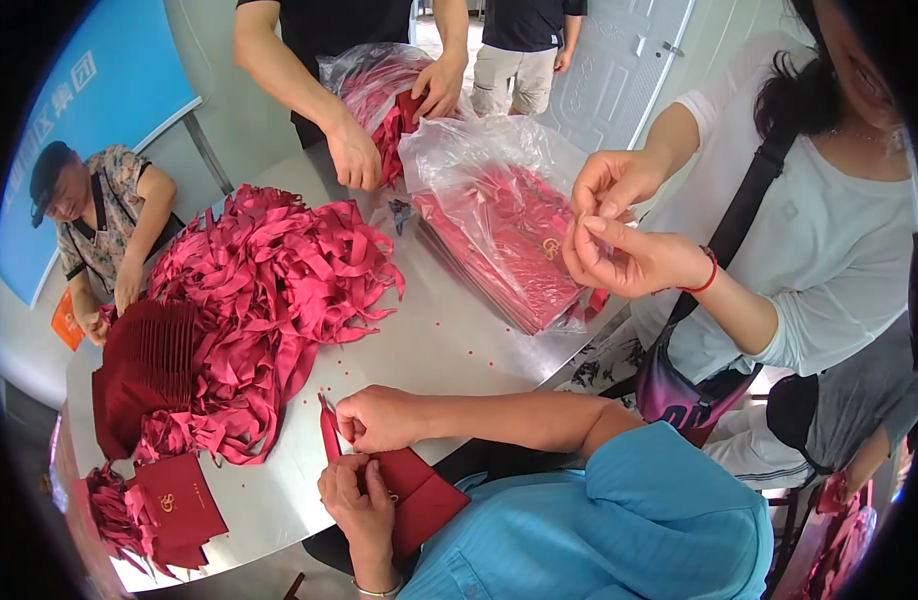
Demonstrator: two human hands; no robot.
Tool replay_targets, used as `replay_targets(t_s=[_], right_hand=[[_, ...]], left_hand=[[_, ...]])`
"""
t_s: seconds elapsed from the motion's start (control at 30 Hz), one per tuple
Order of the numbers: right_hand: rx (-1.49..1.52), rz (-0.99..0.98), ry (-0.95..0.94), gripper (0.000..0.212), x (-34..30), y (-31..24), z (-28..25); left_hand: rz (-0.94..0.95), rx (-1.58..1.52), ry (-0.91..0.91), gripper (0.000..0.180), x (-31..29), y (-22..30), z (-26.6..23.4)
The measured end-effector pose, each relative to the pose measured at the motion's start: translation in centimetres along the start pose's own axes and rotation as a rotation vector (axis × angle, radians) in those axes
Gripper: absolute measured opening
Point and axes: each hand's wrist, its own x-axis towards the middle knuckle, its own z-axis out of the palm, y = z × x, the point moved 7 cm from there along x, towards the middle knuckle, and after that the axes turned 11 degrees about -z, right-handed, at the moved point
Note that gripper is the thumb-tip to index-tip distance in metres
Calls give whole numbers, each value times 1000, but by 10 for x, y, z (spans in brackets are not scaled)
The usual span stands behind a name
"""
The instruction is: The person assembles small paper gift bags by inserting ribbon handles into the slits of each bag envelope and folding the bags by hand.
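My right hand (381, 418) is closed in a pinch beside a short red ribbon (329, 428), which stands up at its fingertips. My left hand (361, 505), fingers curled, holds a flat dark red paper bag (419, 500) against my lap at the table edge. Part of a gold emblem on the bag shows beside my left fingers. The fingers hide where the ribbon meets the bag. Left of my hands, a large heap of red ribbons (279, 260) spreads over the table. More dark red bags (184, 500) lie at the near left, with ribbons on them.
A fanned stack of dark red bags (154, 365) leans by the heap. Plastic-wrapped bags (499, 240) lie across the grey table (429, 360), near scattered red dots. Co-workers stand or sit around; one handles a plastic bag (374, 75), another pinches fingers together (619, 220) at right.
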Motion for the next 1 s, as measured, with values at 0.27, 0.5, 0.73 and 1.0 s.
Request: replay_targets(t_s=[0.27,0.5,0.73,1.0], right_hand=[[-109,-52,45,17,1,7,2],[-125,-144,133,13,-1,3,6],[-199,-85,101,16,-12,-2,1],[-513,-306,228,18,-59,-31,-10]], left_hand=[[-14,-5,-4,12,1,-4,2],[-29,-8,15,12,-1,-5,-1],[-9,-4,26,13,2,-5,1],[-54,-63,186,25,-7,-9,-22]])
